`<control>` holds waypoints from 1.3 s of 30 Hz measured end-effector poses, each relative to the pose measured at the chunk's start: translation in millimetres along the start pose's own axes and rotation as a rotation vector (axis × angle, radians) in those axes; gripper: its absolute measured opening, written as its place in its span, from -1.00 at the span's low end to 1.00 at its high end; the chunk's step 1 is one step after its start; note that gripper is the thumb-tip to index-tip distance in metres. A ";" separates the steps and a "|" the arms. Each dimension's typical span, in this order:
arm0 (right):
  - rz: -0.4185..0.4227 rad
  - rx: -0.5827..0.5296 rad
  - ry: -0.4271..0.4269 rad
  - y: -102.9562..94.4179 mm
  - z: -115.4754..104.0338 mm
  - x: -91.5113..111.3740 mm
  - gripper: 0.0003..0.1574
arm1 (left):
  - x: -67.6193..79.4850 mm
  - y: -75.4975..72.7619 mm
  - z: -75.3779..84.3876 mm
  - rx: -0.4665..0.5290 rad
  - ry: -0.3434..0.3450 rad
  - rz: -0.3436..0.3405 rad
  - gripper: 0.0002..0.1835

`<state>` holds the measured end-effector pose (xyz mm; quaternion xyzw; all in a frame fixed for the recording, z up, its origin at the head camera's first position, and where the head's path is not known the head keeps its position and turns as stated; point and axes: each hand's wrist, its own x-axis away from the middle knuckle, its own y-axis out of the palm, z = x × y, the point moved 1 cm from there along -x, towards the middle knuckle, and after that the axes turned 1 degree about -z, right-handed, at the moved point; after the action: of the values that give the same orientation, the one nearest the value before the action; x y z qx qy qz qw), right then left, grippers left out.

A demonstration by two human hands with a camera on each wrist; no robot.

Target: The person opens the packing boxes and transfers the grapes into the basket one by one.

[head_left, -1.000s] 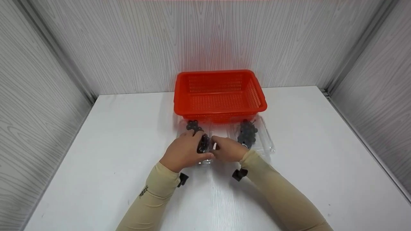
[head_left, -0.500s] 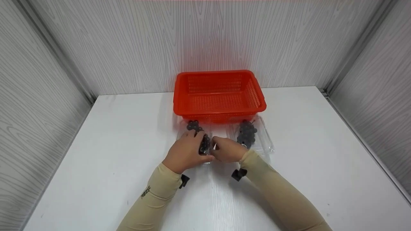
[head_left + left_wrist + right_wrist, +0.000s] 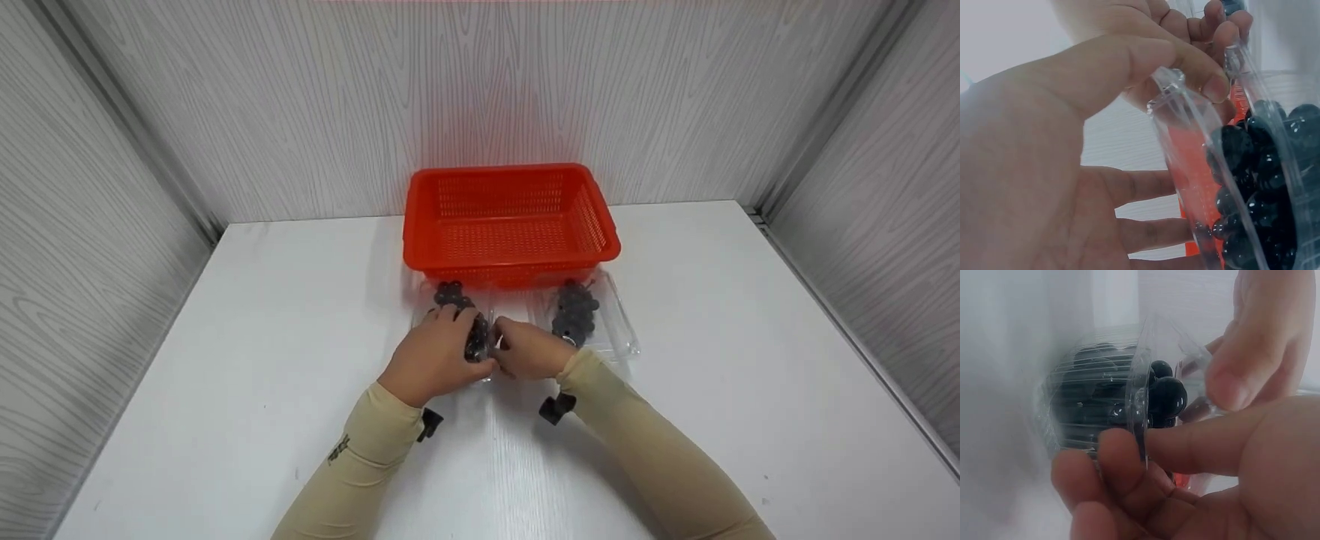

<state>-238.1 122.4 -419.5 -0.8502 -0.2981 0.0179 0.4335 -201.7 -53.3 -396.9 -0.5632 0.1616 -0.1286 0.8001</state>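
Observation:
A clear plastic clamshell box of dark grapes lies between my hands, its lid parted from the base along the near edge. My left hand holds the lid, thumb at its edge and fingers spread across the outside. With bent fingers, my right hand grips the rim of the base; its thumb lies by the gap. Some grapes show through that gap in the right wrist view. In the head view my left hand covers much of the box.
Behind the box stands a red perforated plastic basket. To the right, partly behind my right wrist, lies a second clear box with a dark grape bunch. All rest on a white table with panel walls around.
My left hand has shifted slightly to the right with the lid. My right hand stays almost where it was on the base, and the basket and second box are unmoved.

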 end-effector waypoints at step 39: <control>-0.004 0.106 -0.055 -5.0 2.8 1.8 -0.31 | 0.6 -7.6 5.1 -0.019 0.260 0.079 -0.57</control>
<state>-239.9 127.6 -417.1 -0.8246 -0.3102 0.0560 0.4698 -199.3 -51.7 -388.2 -0.5426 0.2873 -0.1673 0.7714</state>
